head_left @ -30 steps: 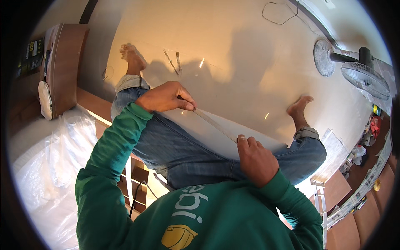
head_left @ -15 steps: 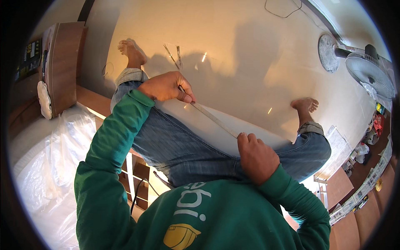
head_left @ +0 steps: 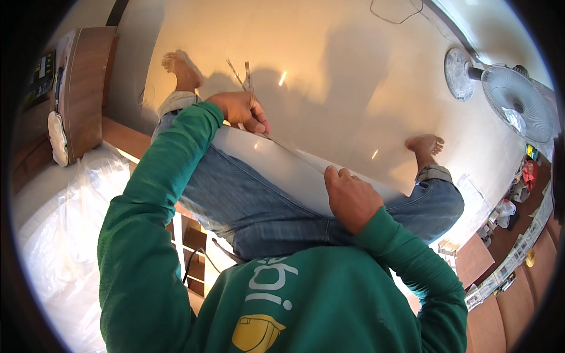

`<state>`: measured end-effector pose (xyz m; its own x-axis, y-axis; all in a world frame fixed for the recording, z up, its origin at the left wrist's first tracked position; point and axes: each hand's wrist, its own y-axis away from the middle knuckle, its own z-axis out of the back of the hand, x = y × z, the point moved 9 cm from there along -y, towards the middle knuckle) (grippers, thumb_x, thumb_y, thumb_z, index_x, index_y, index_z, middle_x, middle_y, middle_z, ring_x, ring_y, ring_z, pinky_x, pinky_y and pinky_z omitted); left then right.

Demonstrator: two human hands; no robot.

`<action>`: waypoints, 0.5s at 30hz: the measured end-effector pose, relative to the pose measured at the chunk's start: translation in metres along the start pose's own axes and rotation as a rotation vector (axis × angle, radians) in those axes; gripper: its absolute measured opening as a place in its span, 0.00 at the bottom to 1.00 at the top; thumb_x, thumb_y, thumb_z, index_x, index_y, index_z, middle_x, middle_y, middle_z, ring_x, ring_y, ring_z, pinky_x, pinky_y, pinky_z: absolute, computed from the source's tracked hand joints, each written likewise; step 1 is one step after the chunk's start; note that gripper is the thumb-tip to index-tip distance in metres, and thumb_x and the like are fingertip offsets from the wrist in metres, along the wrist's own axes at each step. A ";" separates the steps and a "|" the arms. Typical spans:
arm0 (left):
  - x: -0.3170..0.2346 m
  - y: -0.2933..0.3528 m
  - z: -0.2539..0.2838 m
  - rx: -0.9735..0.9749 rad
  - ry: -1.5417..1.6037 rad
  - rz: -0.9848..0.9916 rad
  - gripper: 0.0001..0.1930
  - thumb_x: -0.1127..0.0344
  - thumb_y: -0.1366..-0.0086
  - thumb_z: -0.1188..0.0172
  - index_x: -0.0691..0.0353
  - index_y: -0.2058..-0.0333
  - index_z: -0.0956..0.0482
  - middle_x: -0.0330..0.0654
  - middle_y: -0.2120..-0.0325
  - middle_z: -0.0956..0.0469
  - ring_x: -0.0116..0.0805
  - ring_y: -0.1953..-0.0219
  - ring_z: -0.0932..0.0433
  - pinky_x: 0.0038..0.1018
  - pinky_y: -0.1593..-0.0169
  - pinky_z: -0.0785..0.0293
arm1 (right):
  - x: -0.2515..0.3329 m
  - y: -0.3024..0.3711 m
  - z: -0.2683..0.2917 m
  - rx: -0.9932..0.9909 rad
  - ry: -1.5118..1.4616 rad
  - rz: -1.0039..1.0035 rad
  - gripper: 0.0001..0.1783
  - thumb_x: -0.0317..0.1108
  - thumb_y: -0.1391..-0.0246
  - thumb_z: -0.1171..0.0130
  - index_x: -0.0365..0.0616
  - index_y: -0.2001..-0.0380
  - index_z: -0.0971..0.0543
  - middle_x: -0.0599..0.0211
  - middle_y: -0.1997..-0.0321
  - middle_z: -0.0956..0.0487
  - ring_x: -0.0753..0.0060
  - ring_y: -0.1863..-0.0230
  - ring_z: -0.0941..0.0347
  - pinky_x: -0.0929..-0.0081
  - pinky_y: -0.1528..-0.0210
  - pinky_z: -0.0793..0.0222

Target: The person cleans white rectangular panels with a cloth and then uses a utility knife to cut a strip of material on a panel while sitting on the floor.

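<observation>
A white panel (head_left: 282, 169) lies across my thighs. Along its far edge a thin, pale, narrow strip (head_left: 299, 154) is stretched between my two hands. My left hand (head_left: 240, 110) pinches the strip with thumb and fingers near the panel's left end. Closed around the strip's other stretch, my right hand (head_left: 353, 197) rests over the panel's right part, its thumb side near the edge. Beyond my left hand, narrow strip ends (head_left: 248, 76) stick out over the floor; whether they belong to the held strip I cannot tell.
A pedestal fan (head_left: 515, 106) stands at the far right. Clear plastic sheeting (head_left: 70, 235) covers something on the left, below a brown cabinet (head_left: 88, 97). A dark cable (head_left: 397, 22) lies on the floor (head_left: 318, 65) at the back. Assorted items and bags (head_left: 505, 209) line the right side.
The strip has come lower, closer to the panel's edge. Both hands have shifted slightly, keeping their grip. The whole view has moved a little.
</observation>
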<state>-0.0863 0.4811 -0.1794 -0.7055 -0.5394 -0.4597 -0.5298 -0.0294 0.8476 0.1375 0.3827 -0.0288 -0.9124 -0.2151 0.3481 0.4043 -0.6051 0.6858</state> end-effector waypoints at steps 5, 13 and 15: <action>-0.031 0.014 -0.012 -0.051 -0.144 -0.116 0.13 0.63 0.38 0.25 0.62 0.56 0.09 0.38 0.63 0.10 0.26 0.61 0.15 0.25 0.57 0.20 | 0.000 0.020 0.015 0.022 0.007 -0.034 0.06 0.30 0.33 0.50 0.37 0.61 0.29 0.51 0.63 0.20 0.48 0.63 0.16 0.54 0.64 0.17; -0.033 -0.005 -0.033 0.014 -0.066 -0.119 0.14 0.63 0.37 0.24 0.61 0.55 0.09 0.37 0.63 0.11 0.25 0.59 0.16 0.24 0.53 0.21 | -0.013 0.043 0.013 0.004 0.021 -0.067 0.05 0.30 0.34 0.50 0.40 0.59 0.29 0.52 0.64 0.20 0.48 0.64 0.16 0.52 0.64 0.17; -0.014 -0.012 -0.033 0.075 0.092 -0.015 0.15 0.63 0.35 0.25 0.61 0.52 0.10 0.36 0.61 0.11 0.23 0.59 0.16 0.23 0.54 0.21 | -0.018 0.040 0.010 0.026 0.021 -0.050 0.05 0.29 0.34 0.50 0.40 0.58 0.29 0.53 0.64 0.20 0.48 0.63 0.16 0.51 0.64 0.17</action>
<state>-0.0546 0.4610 -0.1740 -0.6528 -0.6143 -0.4433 -0.5762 0.0228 0.8170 0.1706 0.3698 -0.0016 -0.9325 -0.2017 0.2998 0.3597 -0.5958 0.7181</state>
